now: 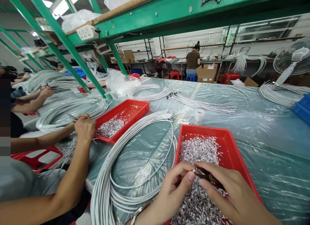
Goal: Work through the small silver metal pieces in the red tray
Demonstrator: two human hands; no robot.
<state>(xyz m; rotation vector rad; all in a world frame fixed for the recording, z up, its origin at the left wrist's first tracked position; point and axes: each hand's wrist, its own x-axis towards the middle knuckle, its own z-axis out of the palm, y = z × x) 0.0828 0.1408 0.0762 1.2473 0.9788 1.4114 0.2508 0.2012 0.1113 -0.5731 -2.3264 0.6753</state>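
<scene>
My left hand (175,186) pinches a white cable end (194,170) between thumb and forefinger. My right hand (229,189) is closed around a dark, narrow two-armed hand tool (204,175), whose tip meets the cable end; its exact kind is partly hidden by the fingers. Both hands are above a red tray (242,163) strewn with small shiny silver scraps (200,149). To the left of the tray, a thick coil of white cables (106,166) lies on the plastic-covered table and passes by my left wrist.
At left a co-worker's arm (72,173) reaches beside another red tray (140,107) of scraps. More cable bundles (205,103), a white roll (200,115), a blue bin (302,108) and a fan (294,57) stand around. A green shelf beam (150,19) crosses overhead.
</scene>
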